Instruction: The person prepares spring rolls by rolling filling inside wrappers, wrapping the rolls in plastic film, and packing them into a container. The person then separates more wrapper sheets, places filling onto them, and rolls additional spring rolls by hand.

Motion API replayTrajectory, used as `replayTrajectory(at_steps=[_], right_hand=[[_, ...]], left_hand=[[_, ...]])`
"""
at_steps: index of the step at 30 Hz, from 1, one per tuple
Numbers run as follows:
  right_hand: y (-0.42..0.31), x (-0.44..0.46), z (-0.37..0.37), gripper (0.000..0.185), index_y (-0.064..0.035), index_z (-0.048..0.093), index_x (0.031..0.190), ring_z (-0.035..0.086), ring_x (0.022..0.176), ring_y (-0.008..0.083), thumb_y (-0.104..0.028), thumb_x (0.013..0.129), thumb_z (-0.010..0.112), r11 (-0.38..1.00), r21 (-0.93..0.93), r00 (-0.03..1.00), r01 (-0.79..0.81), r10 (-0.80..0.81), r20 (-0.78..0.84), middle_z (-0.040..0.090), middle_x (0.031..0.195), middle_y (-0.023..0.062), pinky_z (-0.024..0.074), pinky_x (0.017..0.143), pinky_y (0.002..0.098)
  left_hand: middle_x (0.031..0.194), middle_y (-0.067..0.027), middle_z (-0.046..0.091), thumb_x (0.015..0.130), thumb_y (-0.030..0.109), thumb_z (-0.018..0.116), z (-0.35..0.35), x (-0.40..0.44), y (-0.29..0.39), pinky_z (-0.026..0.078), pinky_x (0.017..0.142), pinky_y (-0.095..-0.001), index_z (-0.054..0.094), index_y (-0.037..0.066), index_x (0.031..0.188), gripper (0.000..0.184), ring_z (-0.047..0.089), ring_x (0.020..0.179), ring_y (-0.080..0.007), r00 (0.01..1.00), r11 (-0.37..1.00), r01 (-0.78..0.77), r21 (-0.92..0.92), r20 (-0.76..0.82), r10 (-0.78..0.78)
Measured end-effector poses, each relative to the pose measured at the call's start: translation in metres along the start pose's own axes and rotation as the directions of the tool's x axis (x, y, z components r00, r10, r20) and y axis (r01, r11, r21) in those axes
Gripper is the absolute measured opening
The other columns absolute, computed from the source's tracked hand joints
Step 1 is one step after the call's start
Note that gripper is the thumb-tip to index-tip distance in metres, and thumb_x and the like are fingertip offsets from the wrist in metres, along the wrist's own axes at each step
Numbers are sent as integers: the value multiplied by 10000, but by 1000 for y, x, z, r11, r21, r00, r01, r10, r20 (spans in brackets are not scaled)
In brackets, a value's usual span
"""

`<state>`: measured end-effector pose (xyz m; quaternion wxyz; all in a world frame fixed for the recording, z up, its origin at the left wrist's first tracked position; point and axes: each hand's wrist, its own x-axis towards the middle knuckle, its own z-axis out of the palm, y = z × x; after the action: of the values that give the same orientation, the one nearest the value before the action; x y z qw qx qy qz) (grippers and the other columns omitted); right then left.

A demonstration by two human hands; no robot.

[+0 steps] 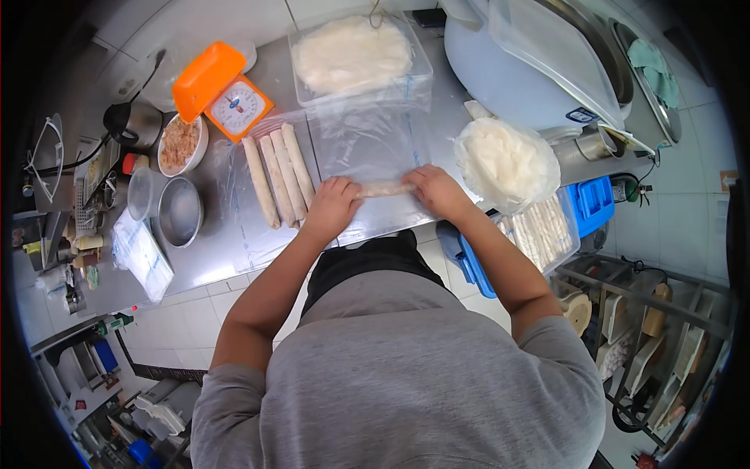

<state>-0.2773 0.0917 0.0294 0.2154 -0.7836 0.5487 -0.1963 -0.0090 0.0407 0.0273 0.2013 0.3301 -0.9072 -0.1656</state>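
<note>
Roll (pixel 383 189): held level on the plastic sheet (pixel 367 144)
Left hand (pixel 432 187): fingers curled over one end
Right hand (pixel 336 202): fingers bunched at the other

The steel bench (pixel 223 262) runs across the top of the frame, bearing an orange scale (pixel 238 108) upper left, pale rolls (pixel 269 176) left of centre and a white-filled tray (pixel 351 55) at top centre.

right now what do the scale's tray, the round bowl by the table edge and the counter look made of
Scale tray: likely plastic, smooth, evenly bright orange.
Round bowl: metal, probably steel, grey with soft reflections inside.
Counter: seemingly stainless steel, grey and smooth, with blurred sheen.
</note>
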Motion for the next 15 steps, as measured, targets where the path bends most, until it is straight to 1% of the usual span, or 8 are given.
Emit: replayTrajectory(at_steps=[2, 5, 8, 11, 14, 15], right_hand=[[-14, -10, -4, 219, -78, 638, 1016, 586, 972, 341, -82, 799, 661, 986, 66, 987, -152, 148, 59, 643, 983, 113, 461, 871, 412], [-6, -19, 1, 178, -79, 661, 1000, 574, 990, 323, -129, 829, 656, 972, 204, 993, -121, 121, 13, 633, 996, 104, 445, 874, 425], [-3, -17, 6, 156, -97, 676, 996, 573, 1000, 290, -154, 855, 640, 991, -45, 983, -127, 120, -138, 630, 1011, 81, 425, 876, 419], [-12, -13, 6, 214, -102, 669, 1058, 560, 1057, 268, -175, 860, 635, 960, -174, 972, -218, 198, -122, 625, 1079, 73, 395, 915, 411], [-14, -16, 11, 276, -104, 641, 1129, 538, 1100, 255, -156, 861, 603, 971, -229, 982, 69, -106, -157, 611, 1112, 64, 344, 987, 466], [-18, -18, 12, 292, -99, 632, 1139, 537, 1102, 258, -147, 852, 607, 970, -235, 984, 64, -101, -148, 608, 1117, 67, 346, 988, 462]], left_hand=[[1025, -132, 604, 848, 189, 658, 7, -14, -9, 446, 880, -415, 633, 38, 985, 205, 547, 1019, -327, 997, 997, 34, -68, 72, -29], [995, -114, 602, 846, 202, 653, 13, -28, -15, 453, 850, -417, 641, 70, 986, 192, 557, 982, -328, 994, 980, 90, -175, 81, -77], [1022, -87, 609, 852, 195, 638, 13, -20, -20, 435, 882, -415, 658, 86, 986, 173, 551, 1024, -307, 988, 987, 124, -107, 107, -112], [1080, -78, 600, 846, 165, 603, -1, -7, 2, 402, 933, -416, 654, 86, 1086, 258, 532, 1078, -273, 984, 983, 135, 124, 98, -147], [1106, -79, 591, 836, 135, 619, 18, -6, 9, 391, 944, -418, 622, 57, 1178, 351, 523, 1090, -264, 992, 983, -124, 138, 20, 123], [1118, -78, 584, 813, 139, 635, 25, -5, 11, 394, 943, -416, 597, 54, 1226, 423, 517, 1098, -266, 991, 981, -136, 137, 26, 133]])
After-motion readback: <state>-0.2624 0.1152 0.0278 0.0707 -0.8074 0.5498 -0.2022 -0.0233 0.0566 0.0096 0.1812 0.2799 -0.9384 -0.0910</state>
